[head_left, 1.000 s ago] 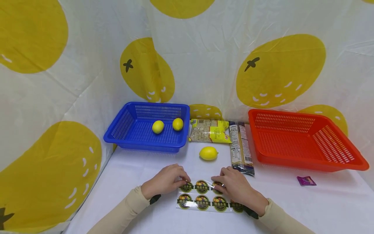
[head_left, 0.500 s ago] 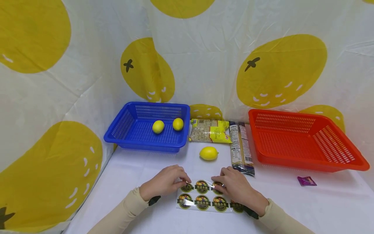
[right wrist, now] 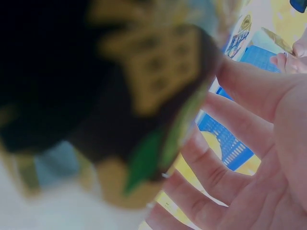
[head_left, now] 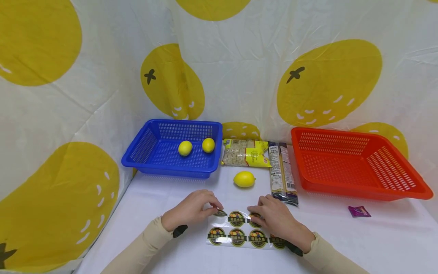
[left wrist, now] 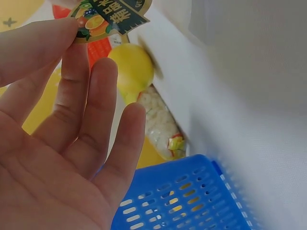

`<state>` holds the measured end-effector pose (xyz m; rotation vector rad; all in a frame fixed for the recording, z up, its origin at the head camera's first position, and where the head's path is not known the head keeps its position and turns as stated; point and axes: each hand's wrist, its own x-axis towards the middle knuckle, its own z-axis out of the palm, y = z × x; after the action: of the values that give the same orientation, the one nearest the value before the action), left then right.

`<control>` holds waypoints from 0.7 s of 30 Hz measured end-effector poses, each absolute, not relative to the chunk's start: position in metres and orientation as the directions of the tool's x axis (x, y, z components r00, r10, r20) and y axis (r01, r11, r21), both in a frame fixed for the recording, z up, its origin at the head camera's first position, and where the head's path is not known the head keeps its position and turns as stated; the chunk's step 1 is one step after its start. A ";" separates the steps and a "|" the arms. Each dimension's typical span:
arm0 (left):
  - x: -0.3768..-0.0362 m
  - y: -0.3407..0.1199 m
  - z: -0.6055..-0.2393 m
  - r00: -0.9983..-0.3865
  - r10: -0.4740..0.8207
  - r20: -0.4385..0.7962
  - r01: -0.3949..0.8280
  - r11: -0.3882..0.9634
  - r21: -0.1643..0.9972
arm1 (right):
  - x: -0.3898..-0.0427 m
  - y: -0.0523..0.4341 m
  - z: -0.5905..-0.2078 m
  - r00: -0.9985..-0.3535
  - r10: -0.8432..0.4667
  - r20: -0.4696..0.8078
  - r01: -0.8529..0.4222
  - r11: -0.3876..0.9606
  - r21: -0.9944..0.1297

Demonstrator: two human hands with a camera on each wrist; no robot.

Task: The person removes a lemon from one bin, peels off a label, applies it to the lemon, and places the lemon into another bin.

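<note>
Here the left hand (head_left: 191, 211) pinches a round fruit sticker (head_left: 220, 213) by its edge between thumb and forefinger, lifted at the top left corner of the sticker sheet (head_left: 239, 232); the other fingers are loosely spread. The right hand (head_left: 277, 220) lies on the sheet's right part with fingertips pressing it to the white table (head_left: 342, 243); whether it pinches anything I cannot tell. By my reading the step in hand is peeling one sticker off its backing; the next move seems to call for a clean lift away from the sheet while the right hand keeps it flat, then a carry to the loose lemon (head_left: 244, 179) just beyond, which lies well apart from both baskets.

The head view gives the whole layout: blue basket (head_left: 147, 152) with two lemons (head_left: 185, 148) inside, an orange-red basket (head_left: 393, 190) at right, a yellow snack packet (head_left: 246, 153) and a long noodle packet (head_left: 281, 173) between them, a small purple sachet (head_left: 359, 211). The left wrist view alone shows the sticker (left wrist: 108, 17) free of the sheet and held at the fingertips (left wrist: 67, 28), print facing the camera; the right wrist view shows only a blurred sticker (right wrist: 144, 96) close against the lens and that hand's fingers (right wrist: 249, 86).
</note>
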<state>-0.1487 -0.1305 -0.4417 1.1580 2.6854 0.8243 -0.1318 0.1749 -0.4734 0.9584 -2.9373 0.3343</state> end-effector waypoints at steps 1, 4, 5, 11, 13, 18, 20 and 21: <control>-0.150 -0.130 -0.442 -0.706 0.699 0.113 0.639 0.562 0.525 | -0.132 0.175 -0.474 -0.810 -0.578 0.096 -0.585 0.787 -0.194; -0.153 -0.130 -0.444 -0.710 0.696 0.110 0.631 0.558 0.539 | -0.132 0.175 -0.474 -0.813 -0.576 0.091 -0.581 0.790 -0.194; -0.154 -0.130 -0.445 -0.710 0.695 0.112 0.630 0.556 0.543 | -0.132 0.175 -0.474 -0.813 -0.575 0.090 -0.580 0.791 -0.192; -0.159 -0.128 -0.450 -0.710 0.693 0.122 0.628 0.545 0.556 | -0.133 0.175 -0.475 -0.813 -0.574 0.091 -0.581 0.793 -0.185; -0.160 -0.127 -0.451 -0.708 0.695 0.122 0.627 0.541 0.560 | -0.132 0.175 -0.475 -0.813 -0.574 0.092 -0.581 0.793 -0.183; -0.163 -0.124 -0.454 -0.707 0.699 0.107 0.619 0.539 0.572 | -0.133 0.175 -0.475 -0.814 -0.575 0.087 -0.580 0.794 -0.184; -0.164 -0.123 -0.454 -0.709 0.698 0.105 0.615 0.538 0.576 | -0.133 0.175 -0.474 -0.813 -0.576 0.081 -0.580 0.793 -0.188; -0.164 -0.122 -0.454 -0.709 0.698 0.105 0.615 0.538 0.576 | -0.133 0.175 -0.474 -0.813 -0.577 0.077 -0.580 0.792 -0.190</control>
<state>-0.1643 -0.1221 -0.4542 1.1306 2.6325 0.9040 -0.1332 0.1747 -0.4739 0.9551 -2.9598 0.3214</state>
